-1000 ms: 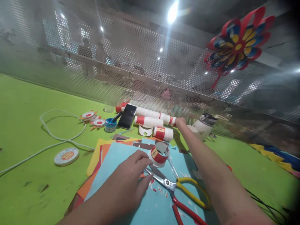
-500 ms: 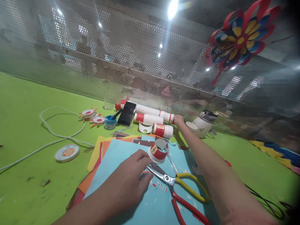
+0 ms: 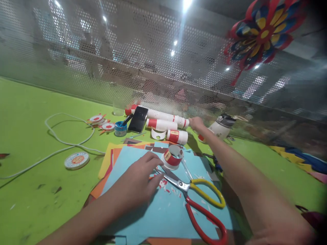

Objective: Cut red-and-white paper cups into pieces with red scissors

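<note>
Loosely curled and ungripping, the left hand (image 3: 139, 175) lies beside the scissors (image 3: 181, 184); whether the right hand (image 3: 196, 124) holds the far paper-cup stack (image 3: 163, 115) by its right end, I can't tell. Centred on blue paper (image 3: 158, 221), the cut paper cup (image 3: 171, 161) looks light, crushable: pinch its wall gently.

Blades (image 3: 174, 182): shiny mtl; blue sheet (image 3: 150, 221): matt ppr.

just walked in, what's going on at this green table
The right hand reaches out to the end of the long stack of cups; its grip is unclear. The left hand is over the blue paper, near the tips of the open scissors. A cut cup stands on the paper beside them.
</note>
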